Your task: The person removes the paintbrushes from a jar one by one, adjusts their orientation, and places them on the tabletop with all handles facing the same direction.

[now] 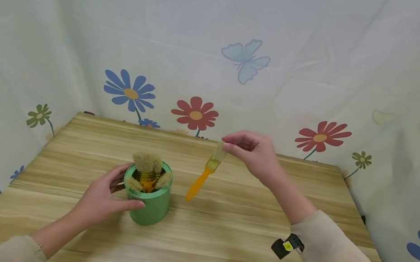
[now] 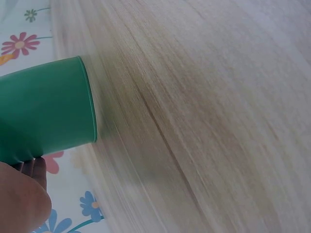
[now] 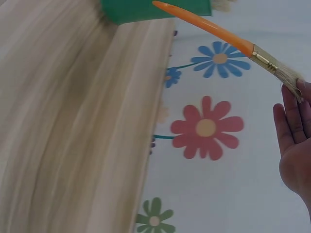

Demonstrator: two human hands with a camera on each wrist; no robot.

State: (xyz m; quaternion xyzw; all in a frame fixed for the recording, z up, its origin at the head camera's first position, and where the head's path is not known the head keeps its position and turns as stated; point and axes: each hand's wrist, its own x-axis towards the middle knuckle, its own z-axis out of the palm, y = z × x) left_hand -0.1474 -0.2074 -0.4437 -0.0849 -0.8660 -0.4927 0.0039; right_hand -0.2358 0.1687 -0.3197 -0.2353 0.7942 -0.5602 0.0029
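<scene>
Flowered cloth (image 1: 310,41) is backing the worktop (image 1: 215,255). The left hand (image 1: 101,195) is gripping a green container (image 1: 151,209) of brushes (image 1: 147,164); the right hand (image 1: 256,155) is pinching a brush (image 1: 212,163) by its bristles (image 3: 288,78), orange handle (image 1: 197,185) hanging below that hand. Risk: bristles yielding could be causing slippage.
</scene>
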